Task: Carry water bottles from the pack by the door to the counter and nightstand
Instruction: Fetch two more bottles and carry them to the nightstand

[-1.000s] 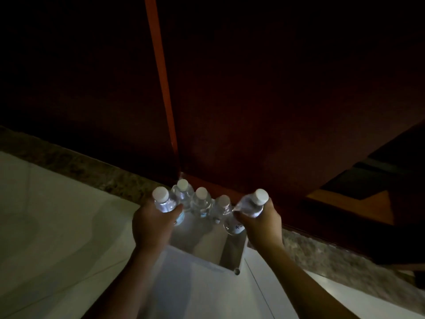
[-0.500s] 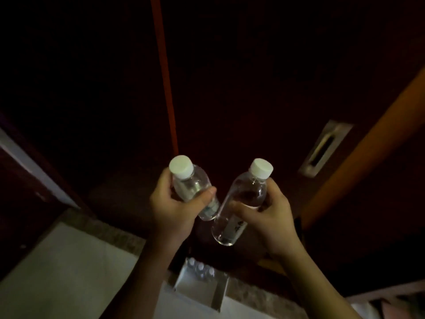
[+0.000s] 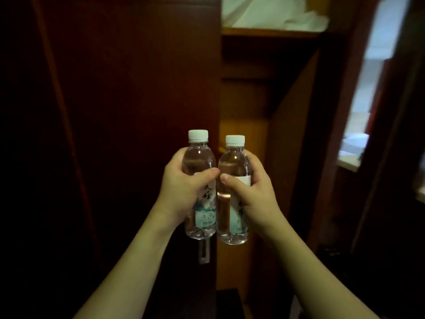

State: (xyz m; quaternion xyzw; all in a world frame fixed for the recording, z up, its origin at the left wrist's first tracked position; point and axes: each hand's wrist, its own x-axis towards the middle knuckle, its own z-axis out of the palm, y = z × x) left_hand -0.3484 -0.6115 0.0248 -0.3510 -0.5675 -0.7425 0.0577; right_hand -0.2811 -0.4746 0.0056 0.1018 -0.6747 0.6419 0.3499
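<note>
The person holds two small clear water bottles upright in front of the chest, one in each hand, in a dim room. The left hand is wrapped around the left bottle, thumb laid across the front just above the label and the fingers curled behind it. The right hand is closed the same way around the right bottle, its thumb pressing on the front at the top of the label. Both bottles carry white screw caps and pale labels with dark writing, and both look full. They stand side by side, touching or very nearly so along their shoulders; the two thumbs almost meet between them. The left bottle sits slightly higher than the right. Behind the hands is a dark reddish wooden panel, with a small metal fitting showing just beneath the left bottle. To the right of the panel an open wooden recess has a shelf near the top bearing something white, possibly folded linen; the light is too poor to be sure. A brighter opening lies at the far right.
</note>
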